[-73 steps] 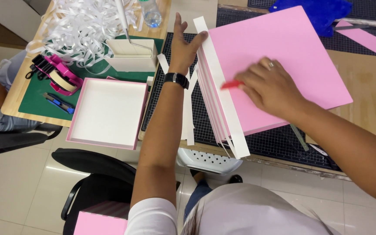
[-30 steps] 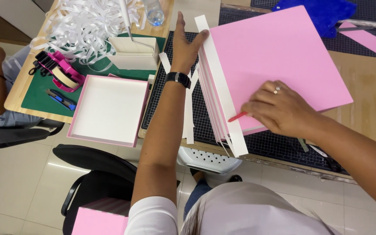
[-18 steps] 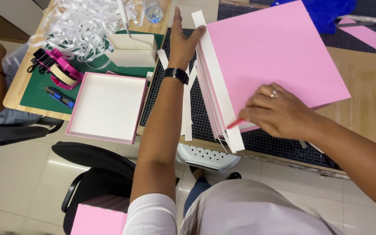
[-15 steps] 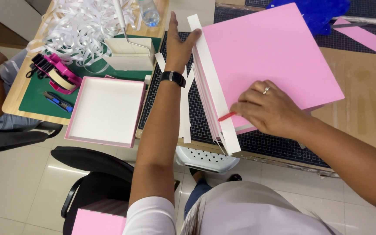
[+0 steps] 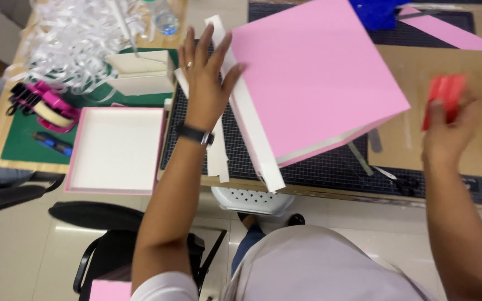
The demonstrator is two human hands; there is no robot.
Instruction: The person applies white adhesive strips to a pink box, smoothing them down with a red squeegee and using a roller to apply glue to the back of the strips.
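Tilting under the left hand [image 5: 205, 83], pink box [image 5: 313, 78] shows white edging

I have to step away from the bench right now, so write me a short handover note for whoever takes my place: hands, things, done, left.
Left hand: open, fingers spread, flat against the left edge of the pink box, by its white flap.
Right hand: lifted off to the right, gripping a red tool; blurred.
Pink box lies tilted on the black cutting mat. A shallow pink tray lies further left.
Done: box's top face is covered in pink.
Left: the white flap still stands loose along the box's side.
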